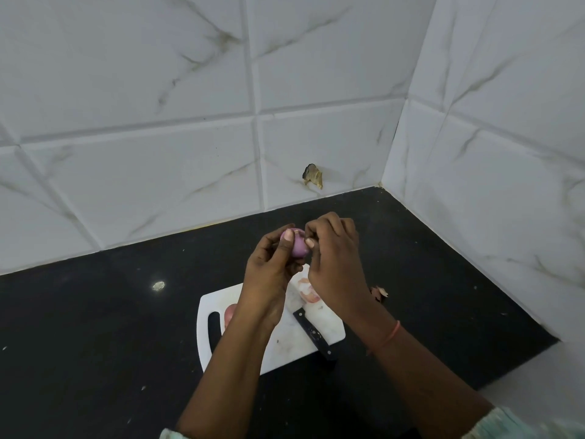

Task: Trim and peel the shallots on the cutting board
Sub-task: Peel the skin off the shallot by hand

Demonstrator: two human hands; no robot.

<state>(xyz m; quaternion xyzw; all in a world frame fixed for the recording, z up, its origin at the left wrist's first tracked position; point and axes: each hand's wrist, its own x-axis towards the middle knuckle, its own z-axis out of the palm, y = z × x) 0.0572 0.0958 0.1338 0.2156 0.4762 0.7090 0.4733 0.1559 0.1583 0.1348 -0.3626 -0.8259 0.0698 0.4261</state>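
Two hands up over the far end of the cutting board [286, 343], both on one shallot [299, 245]. Left hand [272, 270] grips the shallot from the left, thumb laid across its front, fingers curled round behind. Right hand [332, 258] sits just right of it, fingertips bunched and pinching at the shallot's top/right side, prob. skin, too small to tell for sure. Shallot looks purple, mostly peeled, held in the air above the board, not touching it.

Board is white w/ a handle slot on its left side, lying on the black desk near the middle, toward the right corner where the 2 tiled walls [158, 106] meet. Knife [311, 332] lies on the board's right part, black handle pointing to the near-right edge and hanging just over it, blade partly hidden under the left hand. 2nd shallot [230, 313] on the board's left part beside the slot, partly hidden by the left forearm. Pale peel scraps [308, 293] on the board's far-right part, under the right hand. Dry brown skin bit [380, 293] on the desk just right of the board. Orange thread band [392, 334] on the right wrist. Brown chipped spot [313, 176] on the back wall low down.
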